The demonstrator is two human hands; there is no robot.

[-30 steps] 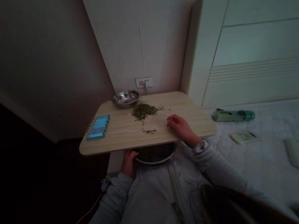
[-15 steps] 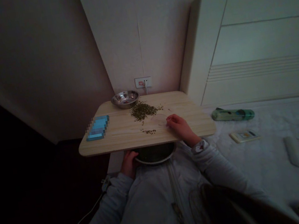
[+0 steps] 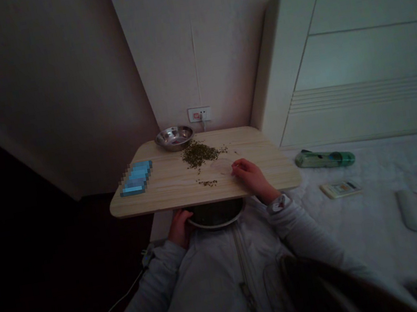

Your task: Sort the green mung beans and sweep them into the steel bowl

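Observation:
My right hand (image 3: 249, 173) is over the front right of a small wooden table (image 3: 167, 197), its fingers pinching the edge of a clear, round, thin piece (image 3: 220, 167), perhaps a plastic lid. Just beyond it lies a pile of small dark green grains (image 3: 199, 154), possibly beans, with a few scattered nearer the front edge. Below the table edge, my left hand (image 3: 181, 228) grips the left rim of a wide bowl (image 3: 216, 226) in my lap. The bowl is partly hidden under the table, and its inside is too dark to make out.
A shiny metal bowl (image 3: 174, 138) stands at the table's back left, and a blue-screened phone (image 3: 137, 178) lies at its left. On the bed to the right are a green bottle (image 3: 324, 159) and a pale yellow packet-like object (image 3: 341, 189). A wall socket (image 3: 200, 114) is behind.

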